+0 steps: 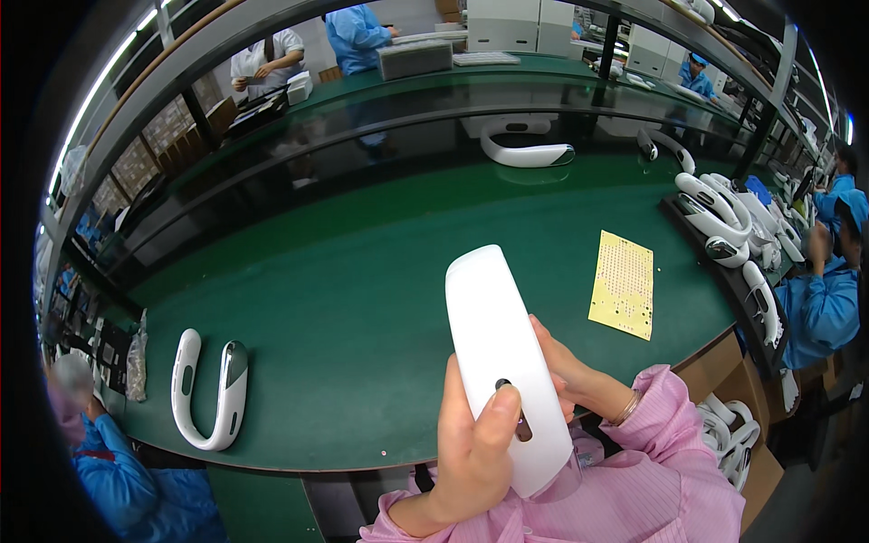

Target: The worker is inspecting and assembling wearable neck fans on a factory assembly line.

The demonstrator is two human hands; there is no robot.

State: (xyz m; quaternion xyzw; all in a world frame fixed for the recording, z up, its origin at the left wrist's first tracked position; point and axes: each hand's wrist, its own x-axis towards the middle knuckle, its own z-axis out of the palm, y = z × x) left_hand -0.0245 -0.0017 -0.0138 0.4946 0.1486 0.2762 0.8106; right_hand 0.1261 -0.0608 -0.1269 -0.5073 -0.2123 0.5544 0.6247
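Observation:
I hold a long white plastic shell [496, 335] upright over the near edge of the green worktable [362, 271]. My left hand [471, 452] grips its lower part, thumb pressed beside a small dark slot. My right hand [566, 366] wraps it from behind on the right, mostly hidden by the shell. Both sleeves are pink.
A white U-shaped neckband device [210, 389] lies at the near left, another [525, 152] on the far side. A yellow perforated sheet [623, 285] lies to the right. A tray of several white neckbands [733, 226] stands far right. Workers in blue sit at left and right.

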